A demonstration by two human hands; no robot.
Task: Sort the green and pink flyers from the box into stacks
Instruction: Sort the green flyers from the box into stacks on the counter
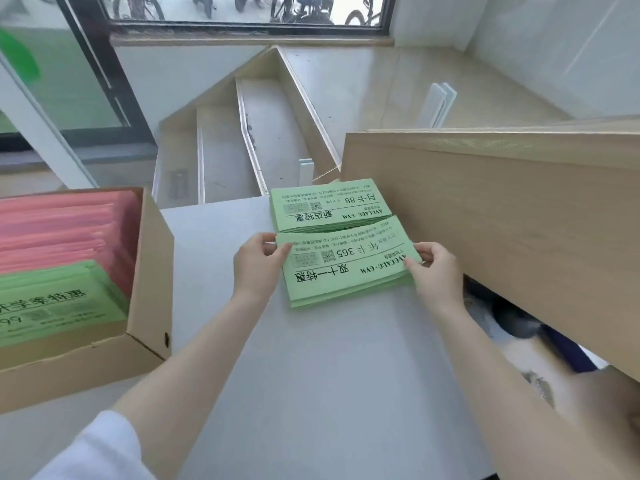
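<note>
The cardboard box (149, 271) at nine o'clock runs off the left edge, so its green flyers (59, 303) and pink flyers (62, 223) show only in part, their print smeared and cut short. The small print on the near green stack (346, 268) is too fine to read. Under the wooden board (502, 230) at four o'clock, dark things lie blurred beyond telling.

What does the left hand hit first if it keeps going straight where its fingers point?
The left hand points right, across the nearer green flyer stack it pinches. Past that stack, it would probably meet the right hand at the opposite end first; depth is unclear.
</note>
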